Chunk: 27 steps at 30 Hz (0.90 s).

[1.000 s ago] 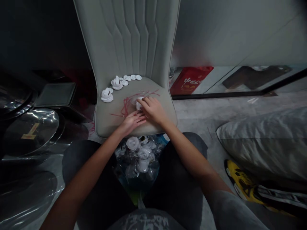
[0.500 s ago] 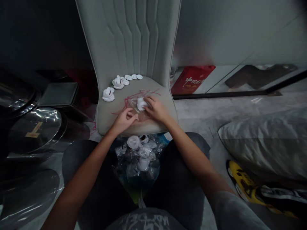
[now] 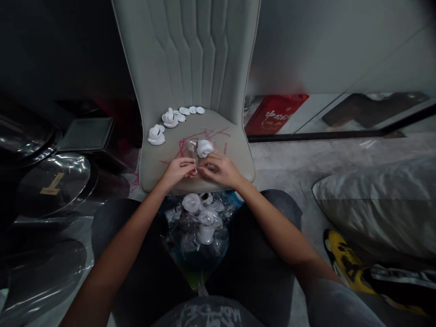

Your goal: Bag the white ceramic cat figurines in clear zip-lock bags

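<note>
Evidently both hands (image 3: 180, 171) (image 3: 223, 170) pinch clear plastic (image 3: 191, 147) near a bag (image 3: 195, 268) of wrapped white pieces (image 3: 206, 217).

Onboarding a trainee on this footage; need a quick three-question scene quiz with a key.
1. Multiple choice: in the view, where is the red bag with white lettering relative to the chair?
A) to its left
B) to its right
C) on its seat

2. True or false: the right hand is resting on the wearer's knee.

3. Fill in the color: the small round discs near the foot of the backrest are ____.

Key:
1. B
2. False; it is at the clear plastic wrapper, facing the left hand.
3. white
</note>
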### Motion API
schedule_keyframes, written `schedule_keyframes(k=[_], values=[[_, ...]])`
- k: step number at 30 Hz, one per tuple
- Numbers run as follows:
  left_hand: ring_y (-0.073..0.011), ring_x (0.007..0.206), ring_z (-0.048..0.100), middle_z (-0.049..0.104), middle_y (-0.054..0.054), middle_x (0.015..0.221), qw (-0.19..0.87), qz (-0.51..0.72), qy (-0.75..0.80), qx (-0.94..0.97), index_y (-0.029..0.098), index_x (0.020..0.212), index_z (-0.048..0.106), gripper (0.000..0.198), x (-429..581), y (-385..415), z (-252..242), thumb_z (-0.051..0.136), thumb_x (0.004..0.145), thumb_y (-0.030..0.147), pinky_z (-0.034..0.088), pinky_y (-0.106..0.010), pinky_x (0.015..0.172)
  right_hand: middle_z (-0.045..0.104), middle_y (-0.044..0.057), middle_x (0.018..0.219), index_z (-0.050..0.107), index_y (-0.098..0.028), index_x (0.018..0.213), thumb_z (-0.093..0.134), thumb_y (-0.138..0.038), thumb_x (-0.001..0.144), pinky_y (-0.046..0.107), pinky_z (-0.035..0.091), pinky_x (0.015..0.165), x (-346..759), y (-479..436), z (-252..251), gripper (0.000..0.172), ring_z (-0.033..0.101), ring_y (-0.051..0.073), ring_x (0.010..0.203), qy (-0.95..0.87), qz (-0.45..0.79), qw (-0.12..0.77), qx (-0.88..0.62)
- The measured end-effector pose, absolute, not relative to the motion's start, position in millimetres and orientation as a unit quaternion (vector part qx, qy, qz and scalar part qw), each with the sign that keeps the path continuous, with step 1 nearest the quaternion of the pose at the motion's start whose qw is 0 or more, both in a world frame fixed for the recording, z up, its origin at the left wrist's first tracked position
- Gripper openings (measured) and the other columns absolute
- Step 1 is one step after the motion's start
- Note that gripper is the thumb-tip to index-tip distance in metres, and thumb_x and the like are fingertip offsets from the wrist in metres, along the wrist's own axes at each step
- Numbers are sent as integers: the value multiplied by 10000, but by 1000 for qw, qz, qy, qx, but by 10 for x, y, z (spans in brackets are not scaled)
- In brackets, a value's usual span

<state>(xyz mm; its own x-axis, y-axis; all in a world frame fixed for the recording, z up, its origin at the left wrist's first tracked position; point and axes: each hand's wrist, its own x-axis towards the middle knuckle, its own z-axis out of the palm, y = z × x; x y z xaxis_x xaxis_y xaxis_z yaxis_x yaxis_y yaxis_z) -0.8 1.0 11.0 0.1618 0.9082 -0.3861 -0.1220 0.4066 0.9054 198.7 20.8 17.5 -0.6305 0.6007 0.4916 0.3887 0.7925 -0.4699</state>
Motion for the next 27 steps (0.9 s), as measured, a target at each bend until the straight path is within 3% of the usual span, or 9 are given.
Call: schedule_keyframes(k=[6,13,18,27], values=[[-132,688,711,757,-61,810,684,391,521,328,106,1018,702,276,8,-29,146,793,761,146,587,-278,773,719,90,990,713,-198,1029,595,-321,985,360,507,835,1976,190,66,176,657,217,937,-905,153,297,-262],[-127,738,725,765,-68,820,701,400,506,303,104,990,703,242,3,-18,180,788,764,119,589,-262,812,724,103,963,709,-186,1073,515,-325,1028,365,494,803,1999,195,28,243,652,218,895,-919,59,281,-268],[-115,675,708,760,-55,797,678,401,524,324,108,1021,701,331,20,4,148,834,720,146,573,-245,754,715,88,928,723,-190,1043,505,-331,1033,338,486,771,1986,182,5,260,642,207,867,-921,12,280,-271],[-98,648,676,752,-45,773,661,440,512,329,118,948,713,250,46,4,169,816,723,152,536,-215,674,693,95,924,731,-203,1036,537,-306,1016,353,462,741,2000,182,40,220,606,224,887,-919,21,285,-272]])
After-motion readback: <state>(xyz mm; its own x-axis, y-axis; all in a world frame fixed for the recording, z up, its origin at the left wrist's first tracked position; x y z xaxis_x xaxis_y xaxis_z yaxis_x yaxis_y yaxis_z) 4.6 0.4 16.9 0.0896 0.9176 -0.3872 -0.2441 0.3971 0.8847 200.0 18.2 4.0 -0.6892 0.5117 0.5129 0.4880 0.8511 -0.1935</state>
